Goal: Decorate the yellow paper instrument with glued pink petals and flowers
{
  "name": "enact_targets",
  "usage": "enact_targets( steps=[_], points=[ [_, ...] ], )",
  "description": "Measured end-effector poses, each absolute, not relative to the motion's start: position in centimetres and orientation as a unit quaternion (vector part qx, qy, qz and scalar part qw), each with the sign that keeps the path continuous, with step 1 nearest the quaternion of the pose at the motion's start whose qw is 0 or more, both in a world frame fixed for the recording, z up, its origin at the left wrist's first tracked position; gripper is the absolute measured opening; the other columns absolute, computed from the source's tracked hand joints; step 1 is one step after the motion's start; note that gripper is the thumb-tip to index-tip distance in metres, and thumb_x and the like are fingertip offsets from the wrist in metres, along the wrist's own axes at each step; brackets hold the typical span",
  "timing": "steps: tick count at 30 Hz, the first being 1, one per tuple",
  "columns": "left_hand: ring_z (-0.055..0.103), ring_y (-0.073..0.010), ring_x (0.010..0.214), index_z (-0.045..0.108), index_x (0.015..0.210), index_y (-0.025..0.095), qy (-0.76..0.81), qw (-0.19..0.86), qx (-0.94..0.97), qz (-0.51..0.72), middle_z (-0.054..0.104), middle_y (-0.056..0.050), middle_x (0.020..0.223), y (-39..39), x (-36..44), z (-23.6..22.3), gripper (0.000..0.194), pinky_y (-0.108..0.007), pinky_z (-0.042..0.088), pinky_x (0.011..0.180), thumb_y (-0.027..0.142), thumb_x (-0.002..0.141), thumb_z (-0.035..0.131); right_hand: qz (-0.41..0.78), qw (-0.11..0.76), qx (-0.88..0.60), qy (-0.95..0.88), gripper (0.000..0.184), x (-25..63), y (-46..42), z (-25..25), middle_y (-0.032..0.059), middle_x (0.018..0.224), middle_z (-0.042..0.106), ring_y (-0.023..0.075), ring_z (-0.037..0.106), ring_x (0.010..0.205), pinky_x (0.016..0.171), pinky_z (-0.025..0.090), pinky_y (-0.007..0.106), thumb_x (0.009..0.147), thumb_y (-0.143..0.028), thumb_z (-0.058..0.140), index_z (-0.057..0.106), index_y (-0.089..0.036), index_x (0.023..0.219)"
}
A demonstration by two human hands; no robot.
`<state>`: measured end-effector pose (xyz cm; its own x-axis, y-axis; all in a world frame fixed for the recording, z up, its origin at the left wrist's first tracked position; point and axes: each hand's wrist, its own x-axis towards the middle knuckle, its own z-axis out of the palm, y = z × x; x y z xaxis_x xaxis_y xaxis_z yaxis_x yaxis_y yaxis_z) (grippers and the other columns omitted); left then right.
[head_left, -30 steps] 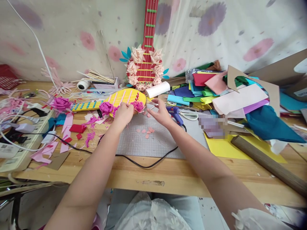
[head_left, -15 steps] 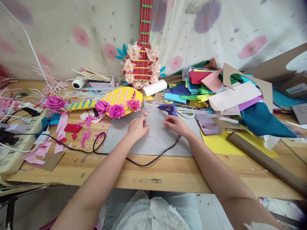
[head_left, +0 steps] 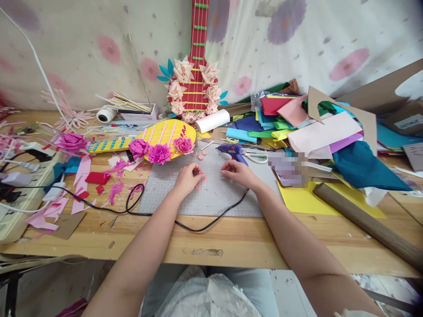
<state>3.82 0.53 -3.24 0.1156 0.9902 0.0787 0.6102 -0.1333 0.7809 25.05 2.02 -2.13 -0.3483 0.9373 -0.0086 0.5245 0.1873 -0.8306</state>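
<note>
A: Far left first. Yellow guitar?

B: Lies on the surface (head_left: 238,240), neck to the left, body near the back left part of the gray cutting mat (head_left: 211,202). Three paper flowers (head_left: 159,154) sit along the near edge of the yellow guitar (head_left: 158,134). Change: a second ago the left hand is at those flowers; now no hand touches them.

A: Meaning?

B: Guitar rests unsupported by either hand, so the handling looks shifted to the mat.

A: Next, left hand (head_left: 187,179)?

B: Now back toward the person, low over the mat. Fingers curled in, thumb close to them, tips right by the pink petals (head_left: 204,178). Touching or pinching one? Cannot tell. Other petals lie farther back, near the pink flower.

A: Moving right. Glue gun (head_left: 231,151)?

B: On its side on the mat, nozzle to the left, just behind the right hand (head_left: 240,172); no visible grip on it.

A: Right fingers?

B: Loosely bent, thumb near them, pointing left. No object visible there; something tiny could be hidden, cannot tell. That hand has also come nearer the person since a second ago.

A: Last?

B: White-handled scissors (head_left: 259,157), right beside the gun, untouched.
</note>
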Motion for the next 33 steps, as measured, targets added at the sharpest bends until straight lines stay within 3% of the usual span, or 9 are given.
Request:
enact_targets(
  steps=[3, 6, 14, 20, 33],
  points=[
    [0.06, -0.0136, 0.065, 0.051, 0.089, 0.021, 0.581, 0.353, 0.646, 0.346, 0.066, 0.002, 0.071, 0.4, 4.0, -3.1, 0.023, -0.026, 0.041, 0.064, 0.023, 0.069, 0.063, 0.382, 0.318, -0.478, -0.725, 0.023, 23.0, 2.2, -2.6, 0.0017, 0.083, 0.061, 0.0135, 0.057, 0.074, 0.063, 0.044, 0.027, 0.073, -0.037, 0.059, 0.053, -0.021, 0.089],
    [0.062, -0.0142, 0.064, 0.048, 0.096, 0.022, 0.598, 0.345, 0.641, 0.335, 0.068, 0.002, 0.073, 0.4, 4.1, -2.7, 0.033, -0.025, 0.041, 0.063, 0.025, 0.067, 0.065, 0.381, 0.318, -0.45, -0.743, 0.028, 21.4, 2.5, -2.6, 0.0027, 0.091, 0.063, 0.0137, 0.059, 0.08, 0.067, 0.046, 0.027, 0.074, -0.037, 0.06, 0.05, -0.022, 0.095],
    [0.064, -0.0171, 0.072, 0.048, 0.098, 0.022, 0.604, 0.343, 0.635, 0.338, 0.07, 0.0, 0.075, 0.3, 3.5, -2.9, 0.037, -0.028, 0.042, 0.067, 0.028, 0.066, 0.067, 0.437, 0.322, -0.445, -0.712, 0.025, 19.5, 3.4, -3.1, -0.0038, 0.068, 0.06, 0.0116, 0.057, 0.062, 0.061, 0.044, 0.026, 0.071, -0.025, 0.061, 0.048, -0.023, 0.092],
    [0.059, -0.0109, 0.054, 0.045, 0.096, 0.021, 0.566, 0.413, 0.574, 0.424, 0.068, -0.001, 0.078, 0.4, 3.6, -3.8, 0.034, -0.026, 0.044, 0.062, 0.032, 0.07, 0.064, 0.473, 0.412, -0.459, -0.63, 0.022, 19.2, 3.3, -4.0, -0.0026, 0.068, 0.057, 0.0121, 0.055, 0.062, 0.059, 0.042, 0.027, 0.069, -0.03, 0.06, 0.047, -0.021, 0.085],
    [0.053, -0.0082, 0.05, 0.047, 0.091, 0.02, 0.562, 0.421, 0.551, 0.45, 0.061, 0.003, 0.07, 0.8, 3.8, -4.1, 0.029, -0.023, 0.04, 0.057, 0.029, 0.068, 0.062, 0.41, 0.398, -0.508, -0.644, 0.017, 18.7, 2.8, -4.2, -0.0021, 0.07, 0.058, 0.0126, 0.054, 0.064, 0.063, 0.041, 0.028, 0.072, -0.031, 0.056, 0.048, -0.021, 0.081]
  ],
)
